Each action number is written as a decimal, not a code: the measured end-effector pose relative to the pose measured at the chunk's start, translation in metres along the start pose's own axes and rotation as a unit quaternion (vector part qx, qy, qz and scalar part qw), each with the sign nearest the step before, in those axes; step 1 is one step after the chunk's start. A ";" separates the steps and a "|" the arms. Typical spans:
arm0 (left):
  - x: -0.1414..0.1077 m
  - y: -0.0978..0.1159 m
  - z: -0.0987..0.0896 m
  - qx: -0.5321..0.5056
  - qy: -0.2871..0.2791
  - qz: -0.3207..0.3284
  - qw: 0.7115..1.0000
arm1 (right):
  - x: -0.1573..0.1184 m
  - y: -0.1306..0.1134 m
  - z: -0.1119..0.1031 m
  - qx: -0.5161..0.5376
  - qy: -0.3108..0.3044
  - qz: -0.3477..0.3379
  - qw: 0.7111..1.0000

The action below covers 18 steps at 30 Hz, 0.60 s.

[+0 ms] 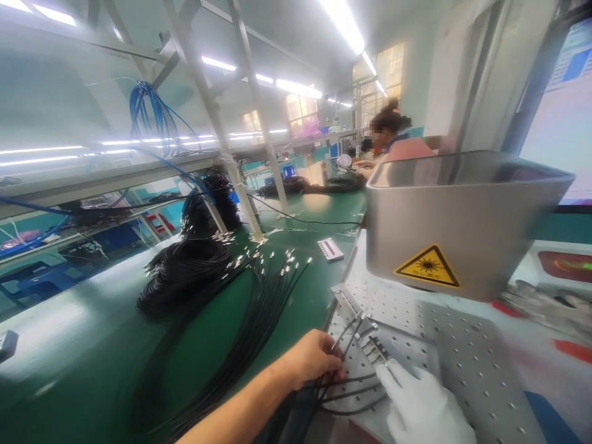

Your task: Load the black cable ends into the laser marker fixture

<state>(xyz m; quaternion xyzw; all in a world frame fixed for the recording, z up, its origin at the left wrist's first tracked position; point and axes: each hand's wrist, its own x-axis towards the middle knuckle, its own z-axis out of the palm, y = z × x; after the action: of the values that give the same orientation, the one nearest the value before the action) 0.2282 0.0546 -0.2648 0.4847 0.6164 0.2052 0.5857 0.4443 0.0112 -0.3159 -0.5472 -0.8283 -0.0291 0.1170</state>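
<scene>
My bare left hand [319, 356] is closed around thin black cables [349, 333] at the left edge of a perforated metal plate [462, 351]. Two cable ends rise from its fingers toward a small metal block [346, 300]. On my right hand [423, 401] is a white glove; its fingers are stretched out, the tips touching a slotted metal fixture [375, 348]. More black cables [354, 394] run from my left hand and pass out of sight beneath the glove. Small metal pieces sit in the fixture; whether cable ends lie in them I cannot make out.
A metal housing [462, 228] with a yellow laser warning label overhangs the plate. Bundled black cables [259, 308] with silver ends lie on the green table [92, 345]. A white slotted piece [330, 250] lies near. A co-worker [393, 132] sits beyond; a screen [559, 117] stands right.
</scene>
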 end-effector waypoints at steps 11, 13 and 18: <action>-0.011 0.022 0.019 0.212 0.082 0.041 0.973 | 0.001 -0.001 -0.001 -0.003 0.022 -0.010 1.000; -0.019 0.019 0.020 0.266 0.100 0.046 0.958 | 0.001 -0.001 0.000 -0.009 0.025 -0.012 1.000; -0.030 0.016 0.027 0.347 0.161 0.044 0.923 | 0.001 -0.001 0.000 -0.021 0.020 -0.013 0.999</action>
<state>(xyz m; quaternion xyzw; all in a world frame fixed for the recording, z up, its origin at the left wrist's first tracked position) 0.2543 0.0278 -0.2419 0.6446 0.7130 0.0796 0.2642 0.4430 0.0118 -0.3160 -0.5378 -0.8322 -0.0589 0.1211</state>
